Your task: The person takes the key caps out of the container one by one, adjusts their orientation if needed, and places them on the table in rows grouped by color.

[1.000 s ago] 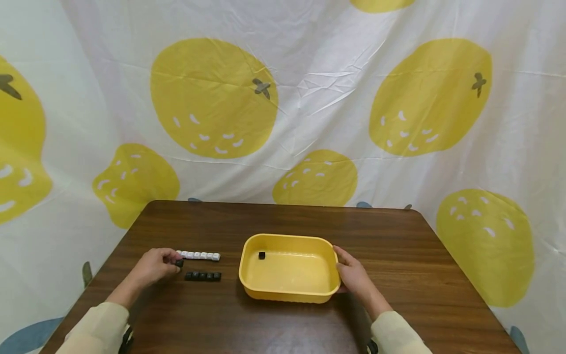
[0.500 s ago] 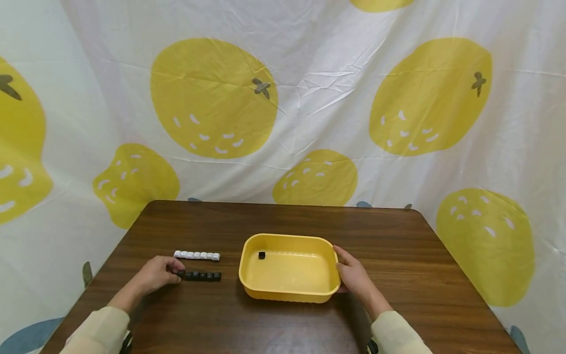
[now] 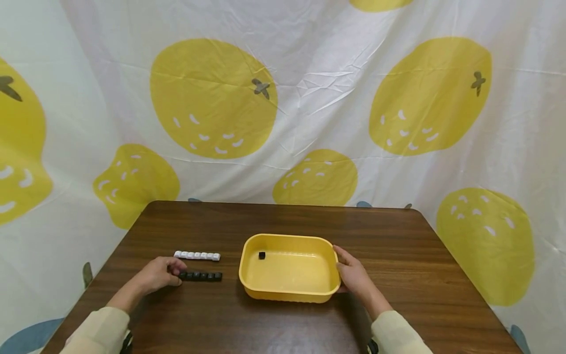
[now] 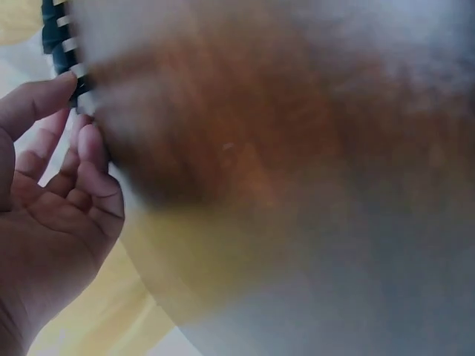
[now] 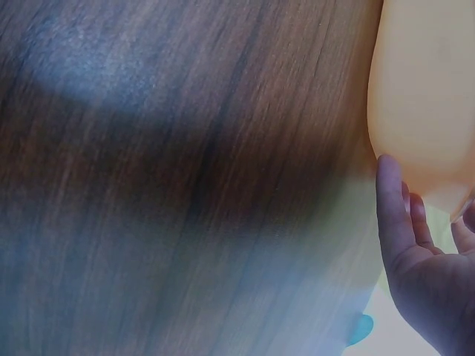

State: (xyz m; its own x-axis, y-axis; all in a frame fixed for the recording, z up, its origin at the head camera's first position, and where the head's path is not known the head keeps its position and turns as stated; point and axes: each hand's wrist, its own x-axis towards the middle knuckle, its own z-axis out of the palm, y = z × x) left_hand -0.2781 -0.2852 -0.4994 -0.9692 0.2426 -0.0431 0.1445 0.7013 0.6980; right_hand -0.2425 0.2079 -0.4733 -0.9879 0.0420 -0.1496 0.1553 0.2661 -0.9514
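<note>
My left hand (image 3: pixel 155 276) pinches the left end of a row of black keycaps (image 3: pixel 202 277) on the table; the left wrist view shows thumb and fingers on the end black keycap (image 4: pixel 77 90). Behind that row lies a parallel row of white keycaps (image 3: pixel 196 255). My right hand (image 3: pixel 353 275) holds the right side of a yellow plastic basin (image 3: pixel 289 297), its fingers against the outer wall. One black keycap (image 3: pixel 262 255) sits inside the basin, towards its back left. In the right wrist view, the right hand (image 5: pixel 430 274) touches the basin's side (image 5: pixel 423 104).
Everything rests on a dark wood-grain table (image 3: pixel 424 295) with rounded far corners. A white cloth (image 3: pixel 318 113) printed with yellow lemons hangs behind the table's far edge.
The left hand has brought a black keycap towards me and to the left end of the black row, then nudged the row slightly right. Right hand and basin have stayed put.
</note>
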